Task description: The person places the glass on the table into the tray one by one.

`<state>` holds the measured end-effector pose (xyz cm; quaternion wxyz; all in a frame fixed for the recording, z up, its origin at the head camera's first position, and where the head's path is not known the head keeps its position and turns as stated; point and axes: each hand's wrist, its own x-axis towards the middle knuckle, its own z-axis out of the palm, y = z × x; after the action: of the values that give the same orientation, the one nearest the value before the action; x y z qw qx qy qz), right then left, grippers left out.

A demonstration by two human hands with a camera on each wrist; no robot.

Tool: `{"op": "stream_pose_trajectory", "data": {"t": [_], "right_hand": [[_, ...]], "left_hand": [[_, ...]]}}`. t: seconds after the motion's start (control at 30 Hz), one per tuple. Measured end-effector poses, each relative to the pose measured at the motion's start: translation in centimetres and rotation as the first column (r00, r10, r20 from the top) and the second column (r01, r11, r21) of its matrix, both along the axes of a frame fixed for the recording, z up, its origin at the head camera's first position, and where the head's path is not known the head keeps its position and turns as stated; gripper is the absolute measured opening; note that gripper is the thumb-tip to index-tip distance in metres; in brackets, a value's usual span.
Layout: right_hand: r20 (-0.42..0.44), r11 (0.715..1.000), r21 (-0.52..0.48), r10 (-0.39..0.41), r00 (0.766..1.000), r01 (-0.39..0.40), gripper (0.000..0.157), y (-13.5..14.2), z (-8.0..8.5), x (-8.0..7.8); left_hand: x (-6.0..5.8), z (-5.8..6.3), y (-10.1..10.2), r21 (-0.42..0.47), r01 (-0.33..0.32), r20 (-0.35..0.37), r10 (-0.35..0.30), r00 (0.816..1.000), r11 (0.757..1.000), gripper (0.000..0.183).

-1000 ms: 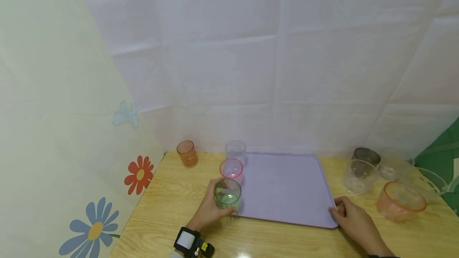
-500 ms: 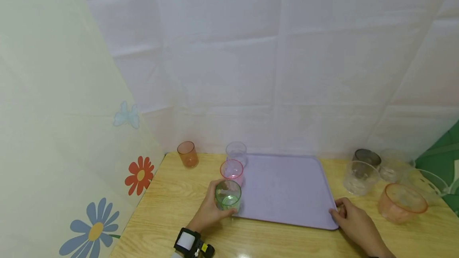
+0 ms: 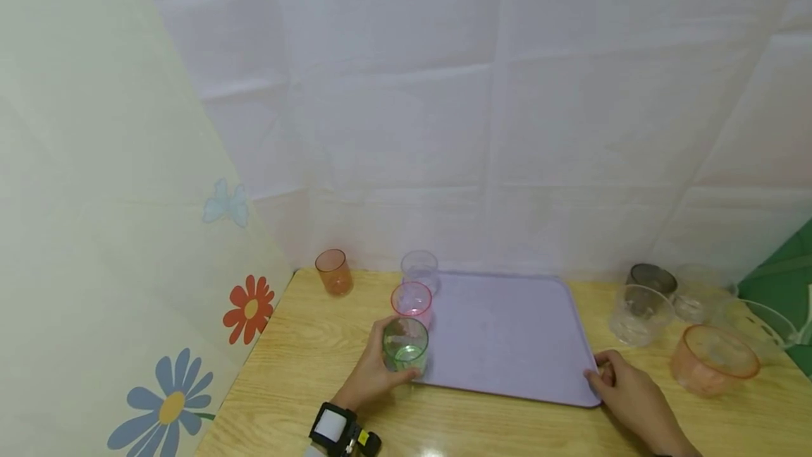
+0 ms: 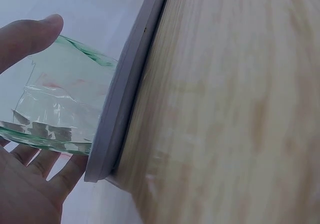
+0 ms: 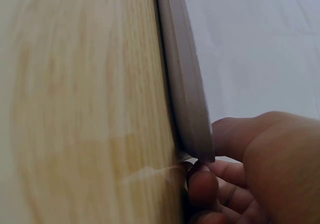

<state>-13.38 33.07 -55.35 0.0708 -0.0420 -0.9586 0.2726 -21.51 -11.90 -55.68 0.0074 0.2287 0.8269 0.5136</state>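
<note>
My left hand (image 3: 374, 370) curls round a green-tinted clear cup (image 3: 406, 344) at the front left corner of a lilac tray (image 3: 501, 337). In the left wrist view the thumb lies on one side of the green cup (image 4: 70, 93) and the fingers on the other. Behind it on the tray's left side stand a pink-rimmed cup (image 3: 412, 302) and a clear cup (image 3: 420, 270). My right hand (image 3: 631, 390) pinches the tray's front right corner. Seen from the right wrist, the thumb is on the rim of the tray (image 5: 192, 98) and the fingertips are underneath.
An orange cup (image 3: 334, 273) stands on the wooden table (image 3: 317, 344) at the back left. On the right are a dark grey cup (image 3: 653, 279), a clear cup (image 3: 637, 319), an orange bowl (image 3: 713, 365) and other clear vessels. A white cloth (image 3: 406, 125) hangs behind.
</note>
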Motion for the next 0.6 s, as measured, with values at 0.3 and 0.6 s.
{"op": "stream_pose_trajectory", "data": {"t": [0.3,0.6], "right_hand": [[0.052,1.0,-0.007,0.008,0.999,-0.008,0.04,0.4,0.2,-0.1],[0.05,1.0,-0.007,0.019,0.999,-0.019,0.041,0.6,-0.1,-0.5]], "left_hand": [[-0.2,-0.4,-0.1,0.025,0.016,0.03,-0.017,0.999,1.0,0.106],[-0.3,0.9,-1.1,0.022,0.006,-0.013,-0.005,1.0,1.0,0.108]]}}
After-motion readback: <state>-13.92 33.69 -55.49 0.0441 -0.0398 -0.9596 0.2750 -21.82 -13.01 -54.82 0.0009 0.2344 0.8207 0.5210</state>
